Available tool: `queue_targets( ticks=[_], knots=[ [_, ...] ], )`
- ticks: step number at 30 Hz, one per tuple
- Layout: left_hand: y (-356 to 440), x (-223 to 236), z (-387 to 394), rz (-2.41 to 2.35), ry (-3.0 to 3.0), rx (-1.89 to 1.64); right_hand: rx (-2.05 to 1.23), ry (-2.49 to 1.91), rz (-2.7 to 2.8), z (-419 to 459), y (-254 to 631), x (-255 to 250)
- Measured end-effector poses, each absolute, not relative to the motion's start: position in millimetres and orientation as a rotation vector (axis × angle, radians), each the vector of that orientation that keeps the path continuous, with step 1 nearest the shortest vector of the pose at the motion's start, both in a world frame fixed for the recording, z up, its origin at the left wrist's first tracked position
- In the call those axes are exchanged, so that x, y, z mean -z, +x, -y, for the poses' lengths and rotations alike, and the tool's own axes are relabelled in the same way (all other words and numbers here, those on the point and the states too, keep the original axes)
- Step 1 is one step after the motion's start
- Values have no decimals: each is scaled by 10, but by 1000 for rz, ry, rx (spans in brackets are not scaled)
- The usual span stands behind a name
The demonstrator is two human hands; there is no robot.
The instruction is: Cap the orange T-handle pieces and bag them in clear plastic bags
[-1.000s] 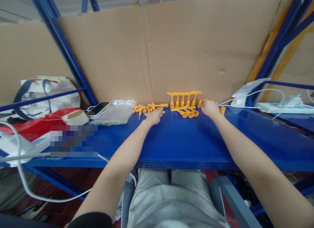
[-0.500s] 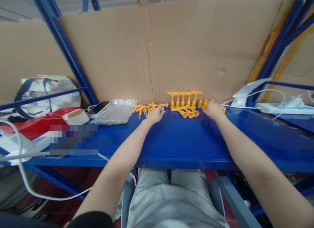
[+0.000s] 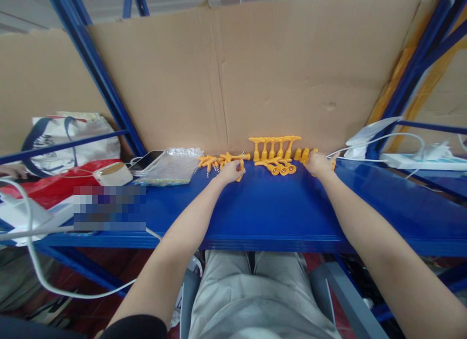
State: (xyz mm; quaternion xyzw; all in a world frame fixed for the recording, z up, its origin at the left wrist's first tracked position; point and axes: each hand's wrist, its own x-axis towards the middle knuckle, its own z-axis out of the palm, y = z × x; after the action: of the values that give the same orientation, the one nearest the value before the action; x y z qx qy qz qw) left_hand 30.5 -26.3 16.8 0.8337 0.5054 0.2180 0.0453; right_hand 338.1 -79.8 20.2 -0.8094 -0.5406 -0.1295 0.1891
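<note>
My left hand [image 3: 230,171] is closed on a small yellow plastic piece with a short metal chain [image 3: 241,170], held just above the blue shelf. Behind and left of it lies a cluster of yellow plastic pieces [image 3: 208,162] with small chains. My right hand [image 3: 318,164] has its fingers curled down among short yellow pieces [image 3: 298,154] on the right; whatever its fingertips grip is hidden. Between my hands, several yellow horn-shaped pieces [image 3: 272,147] stand in a row against the cardboard, and more yellow trumpet-like pieces [image 3: 279,168] lie in front with flared ends facing me.
A clear plastic bag [image 3: 175,168] and a phone [image 3: 149,162] lie to the left, beside a red bag [image 3: 73,178] and a white cable [image 3: 31,251]. Another person's hand [image 3: 14,171] shows at the far left. Cardboard [image 3: 277,66] closes off the back; blue posts [image 3: 98,76] stand at the sides.
The yellow piece in my left hand has turned and now shows upright beside the fingers, chain at its top. My right hand stays almost in place. Another person's hand has appeared at far left.
</note>
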Motion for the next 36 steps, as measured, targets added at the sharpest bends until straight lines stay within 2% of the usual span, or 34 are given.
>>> queue_targets(
  ticks=[10,18,23,29,36],
  knots=[
    [304,-184,300,-1465,2564,-537,428,-2281,1562,814,3254,-319],
    [310,-208,330,-1472,2569,-495,275,-2398,1722,849,3158,-341],
    [317,-247,366,-1447,2530,-333,271,-2395,1731,893,3137,-363],
    [311,-265,410,-1422,2561,-302,323,-2249,1670,940,3002,-442],
    [335,-172,347,-1453,2631,-550,484,-1665,2139,862,2844,-373]
  ],
)
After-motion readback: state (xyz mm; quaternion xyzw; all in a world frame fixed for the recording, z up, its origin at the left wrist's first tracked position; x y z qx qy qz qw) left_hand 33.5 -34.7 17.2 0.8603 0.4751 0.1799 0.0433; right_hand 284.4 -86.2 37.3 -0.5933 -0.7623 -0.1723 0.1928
